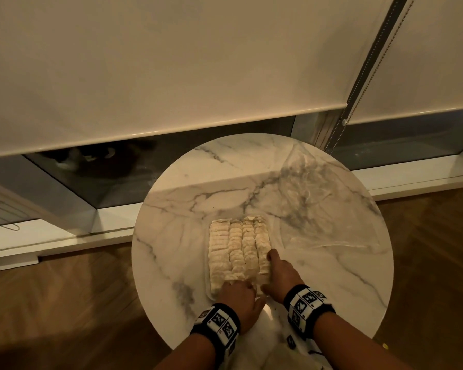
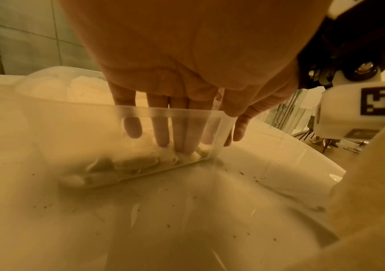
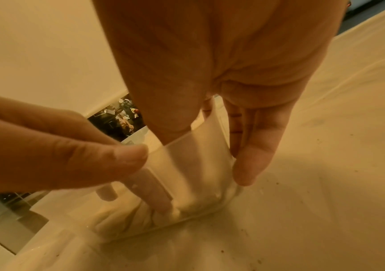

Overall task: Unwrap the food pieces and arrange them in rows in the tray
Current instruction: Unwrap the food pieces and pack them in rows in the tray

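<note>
A clear plastic tray [image 1: 208,263] stands on the round marble table [image 1: 185,182] and holds long rows of pale food pieces [image 1: 235,244]. My left hand [image 1: 238,292] reaches over the tray's near end. In the left wrist view its straight fingers [image 2: 161,132] press down on the food pieces [image 2: 128,163] behind the clear tray wall [image 2: 175,113]. My right hand [image 1: 278,271] is at the near right corner. There it pinches the tray wall [image 3: 187,165], thumb [image 3: 170,119] inside and fingers [image 3: 249,155] outside. Beside it, the left hand [image 3: 71,146] has its thumb at the rim.
Crumpled clear plastic wrap [image 1: 318,209] lies on the table to the right of the tray and behind it. Small crumbs [image 2: 240,173] dot the surface near me. Beyond the table are a low window ledge [image 1: 64,236], roller blinds and a wooden floor [image 1: 64,303].
</note>
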A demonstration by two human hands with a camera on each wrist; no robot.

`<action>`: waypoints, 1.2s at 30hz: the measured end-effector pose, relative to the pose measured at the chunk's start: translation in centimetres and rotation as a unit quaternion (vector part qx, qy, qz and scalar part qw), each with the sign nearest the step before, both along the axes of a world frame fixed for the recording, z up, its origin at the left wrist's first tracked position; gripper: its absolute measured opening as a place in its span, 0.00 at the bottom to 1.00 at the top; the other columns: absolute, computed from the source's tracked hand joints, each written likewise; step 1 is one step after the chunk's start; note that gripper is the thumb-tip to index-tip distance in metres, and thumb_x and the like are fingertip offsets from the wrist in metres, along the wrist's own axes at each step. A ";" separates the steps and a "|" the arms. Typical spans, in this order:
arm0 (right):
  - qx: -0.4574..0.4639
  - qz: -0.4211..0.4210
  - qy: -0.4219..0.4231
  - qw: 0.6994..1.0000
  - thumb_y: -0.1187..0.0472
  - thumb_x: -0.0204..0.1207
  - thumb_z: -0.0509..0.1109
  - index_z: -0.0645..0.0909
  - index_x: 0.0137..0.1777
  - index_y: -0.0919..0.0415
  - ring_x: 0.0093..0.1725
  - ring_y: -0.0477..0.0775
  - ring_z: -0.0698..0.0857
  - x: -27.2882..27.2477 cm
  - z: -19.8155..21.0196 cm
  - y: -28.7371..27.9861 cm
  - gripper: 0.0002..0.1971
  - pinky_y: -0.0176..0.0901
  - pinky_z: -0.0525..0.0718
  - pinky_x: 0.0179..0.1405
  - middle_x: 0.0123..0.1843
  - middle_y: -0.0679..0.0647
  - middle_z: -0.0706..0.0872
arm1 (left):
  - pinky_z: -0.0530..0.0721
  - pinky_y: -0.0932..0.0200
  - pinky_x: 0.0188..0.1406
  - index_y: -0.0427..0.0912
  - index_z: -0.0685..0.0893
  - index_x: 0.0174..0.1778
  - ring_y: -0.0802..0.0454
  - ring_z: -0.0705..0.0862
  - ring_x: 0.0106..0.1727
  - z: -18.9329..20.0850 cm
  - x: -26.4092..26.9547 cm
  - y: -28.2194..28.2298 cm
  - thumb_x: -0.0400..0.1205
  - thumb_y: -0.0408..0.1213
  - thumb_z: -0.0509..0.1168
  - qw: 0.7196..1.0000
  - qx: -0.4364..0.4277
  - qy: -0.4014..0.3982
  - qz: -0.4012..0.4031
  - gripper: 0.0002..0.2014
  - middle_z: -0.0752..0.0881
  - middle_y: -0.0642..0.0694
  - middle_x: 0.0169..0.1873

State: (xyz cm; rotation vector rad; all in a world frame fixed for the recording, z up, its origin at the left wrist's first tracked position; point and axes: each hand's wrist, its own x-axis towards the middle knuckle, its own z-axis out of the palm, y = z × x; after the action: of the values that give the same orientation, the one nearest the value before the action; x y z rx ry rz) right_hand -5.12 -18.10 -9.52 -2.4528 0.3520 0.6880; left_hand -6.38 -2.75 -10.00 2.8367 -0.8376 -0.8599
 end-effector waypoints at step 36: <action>-0.153 0.046 0.087 0.983 0.46 0.79 0.62 0.42 0.86 0.36 0.86 0.71 0.41 9.4 3.5 1.0 0.41 0.73 0.58 0.79 0.89 0.61 0.39 | 0.61 0.32 0.78 0.50 0.46 0.86 0.37 0.49 0.86 -0.2 3.0 0.3 0.85 0.56 0.53 0.998 0.006 -0.014 0.060 0.37 0.47 0.41 0.86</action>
State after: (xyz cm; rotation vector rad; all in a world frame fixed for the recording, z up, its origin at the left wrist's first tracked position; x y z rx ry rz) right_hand 4.27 -17.07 -6.02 -2.7178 0.4437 0.9536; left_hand -3.35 -2.45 -10.19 2.8812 -0.6577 -0.8153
